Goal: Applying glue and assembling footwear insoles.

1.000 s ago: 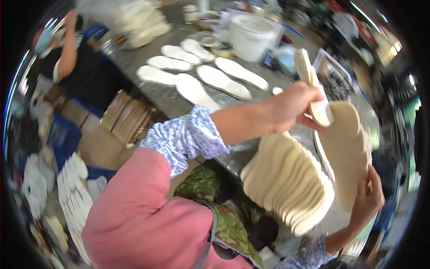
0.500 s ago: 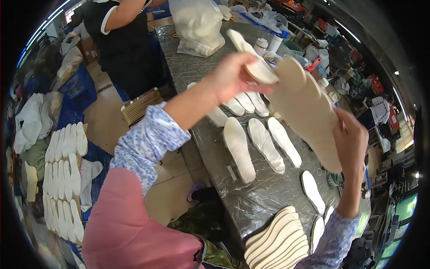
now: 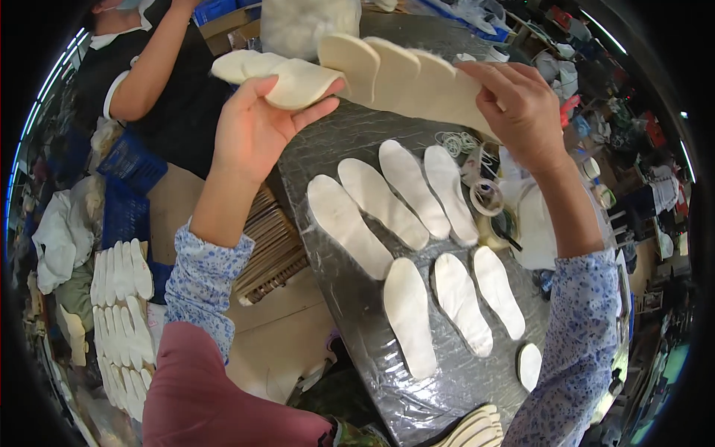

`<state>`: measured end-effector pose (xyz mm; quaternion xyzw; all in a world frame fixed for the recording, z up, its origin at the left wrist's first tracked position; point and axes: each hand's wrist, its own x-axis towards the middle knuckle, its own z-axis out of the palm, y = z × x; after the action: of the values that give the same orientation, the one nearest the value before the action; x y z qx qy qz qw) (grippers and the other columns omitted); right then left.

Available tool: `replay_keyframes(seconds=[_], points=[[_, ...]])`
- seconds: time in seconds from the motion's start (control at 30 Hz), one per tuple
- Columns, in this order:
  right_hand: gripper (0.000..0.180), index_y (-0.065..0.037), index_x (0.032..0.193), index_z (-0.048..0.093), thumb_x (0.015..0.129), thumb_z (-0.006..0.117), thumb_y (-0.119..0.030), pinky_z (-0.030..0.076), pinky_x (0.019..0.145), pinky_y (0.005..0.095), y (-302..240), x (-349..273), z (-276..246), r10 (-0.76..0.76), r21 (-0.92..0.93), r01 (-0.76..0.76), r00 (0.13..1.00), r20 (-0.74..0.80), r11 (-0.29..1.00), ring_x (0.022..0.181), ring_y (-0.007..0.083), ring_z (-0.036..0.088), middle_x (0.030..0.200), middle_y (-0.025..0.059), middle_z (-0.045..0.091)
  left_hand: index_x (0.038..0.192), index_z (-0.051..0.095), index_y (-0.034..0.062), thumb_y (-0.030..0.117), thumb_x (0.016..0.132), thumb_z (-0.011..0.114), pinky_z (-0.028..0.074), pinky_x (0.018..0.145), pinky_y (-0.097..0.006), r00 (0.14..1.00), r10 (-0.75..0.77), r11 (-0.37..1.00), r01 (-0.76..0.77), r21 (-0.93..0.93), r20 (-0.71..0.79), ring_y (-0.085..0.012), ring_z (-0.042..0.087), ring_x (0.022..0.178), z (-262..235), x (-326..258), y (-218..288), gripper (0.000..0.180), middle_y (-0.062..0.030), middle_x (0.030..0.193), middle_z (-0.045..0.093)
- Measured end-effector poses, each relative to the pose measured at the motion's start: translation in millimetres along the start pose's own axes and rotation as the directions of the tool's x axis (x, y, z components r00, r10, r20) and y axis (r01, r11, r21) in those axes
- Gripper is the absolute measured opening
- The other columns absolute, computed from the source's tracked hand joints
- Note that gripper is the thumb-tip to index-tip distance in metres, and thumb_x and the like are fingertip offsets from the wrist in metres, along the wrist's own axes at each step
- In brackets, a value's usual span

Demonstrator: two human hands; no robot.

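On the left, my left grip (image 3: 257,130) is pinching a short fan of cream insoles (image 3: 298,84), thumb above and fingers beneath; only one end is being supported, so the outer pieces could be sliding out if I loosen. Just beside it, a longer fan (image 3: 398,78) is stretching across to my right grip (image 3: 521,112), which is clamping the far end between thumb and fingers. Its left end is overhanging the surface (image 3: 361,328), so the overlapping layers could be slipping apart, or snagging on my left bunch should the two meet. Anything dropping could be knocking the white insoles (image 3: 410,320) lying below askew.

As for containers, at the left a blue crate (image 3: 134,160) is standing low; I am not managing to tell what it holds. Near the top middle, a translucent bag (image 3: 309,30) is bulging with pale contents, their shapes staying unclear.
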<state>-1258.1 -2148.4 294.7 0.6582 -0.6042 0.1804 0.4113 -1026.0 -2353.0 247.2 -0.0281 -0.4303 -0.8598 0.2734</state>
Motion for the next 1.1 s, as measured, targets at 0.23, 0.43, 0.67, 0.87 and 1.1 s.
replay_keyframes(seconds=[0.23,0.43,0.67,0.87,1.1], points=[[0.031,-0.015,0.106,0.065,0.077,0.059,-0.005,0.042,0.097,0.0402,23.2,-17.2,160.2,-0.031,0.054,0.029,0.999,0.037,0.998,0.094,0.0177,0.064,0.101,0.0007,0.068,0.137,0.029,-0.0082,0.013,0.088,0.036,0.044,0.1,-0.052,0.971,0.004,0.999,0.007,0.042,-0.239,-0.0436,0.048,0.122,-109.5,60.1,-52.8,0.054,-0.0264,0.135,0.045],[0.031,-0.016,0.1,0.067,0.078,0.054,0.001,0.04,0.099,0.0434,-15.4,-97.1,289.7,0.256,0.183,-0.304,0.935,0.247,0.935,0.107,0.024,0.06,0.106,0.0025,0.066,0.141,0.025,-0.0003,0.011,0.095,0.034,0.045,0.1,-0.05,0.839,-0.311,0.928,0.369,0.047,-0.446,-0.0388,0.051,0.12,-238.9,92.9,-138.3,0.048,-0.021,0.138,0.043],[0.028,-0.011,0.097,0.07,0.076,0.057,0.003,0.042,0.096,0.0434,-9.0,-92.8,332.2,0.354,0.323,-0.425,0.899,0.258,0.846,0.112,0.0321,0.057,0.1,0.0058,0.068,0.135,0.031,-0.0046,0.016,0.101,0.032,0.046,0.1,-0.046,0.836,-0.247,0.92,0.361,0.152,-0.49,-0.034,0.054,0.116,-258.8,118.3,-159.7,0.041,-0.0233,0.134,0.045],[0.038,-0.008,0.1,0.07,0.076,0.047,0.011,0.046,0.094,0.0397,-3.2,-71.7,338.3,0.445,0.527,-0.532,0.846,0.294,0.663,0.122,0.0372,0.05,0.104,0.0139,0.068,0.135,0.025,-0.0075,0.004,0.092,0.042,0.053,0.089,-0.042,0.824,-0.092,0.941,0.256,0.223,-0.559,-0.0345,0.061,0.103,-261.2,125.4,-164.0,0.048,-0.025,0.123,0.05],[0.049,-0.011,0.117,0.061,0.074,0.048,0.008,0.046,0.093,0.0381,-0.2,-69.8,317.4,0.66,0.607,-0.62,0.724,0.2,0.497,0.114,0.0374,0.054,0.117,0.0151,0.062,0.139,0.02,-0.0023,-0.004,0.087,0.039,0.055,0.077,-0.035,0.754,0.069,0.898,0.238,0.37,-0.653,-0.027,0.064,0.09,-235.2,75.2,-184.1,0.056,-0.0202,0.123,0.046]])
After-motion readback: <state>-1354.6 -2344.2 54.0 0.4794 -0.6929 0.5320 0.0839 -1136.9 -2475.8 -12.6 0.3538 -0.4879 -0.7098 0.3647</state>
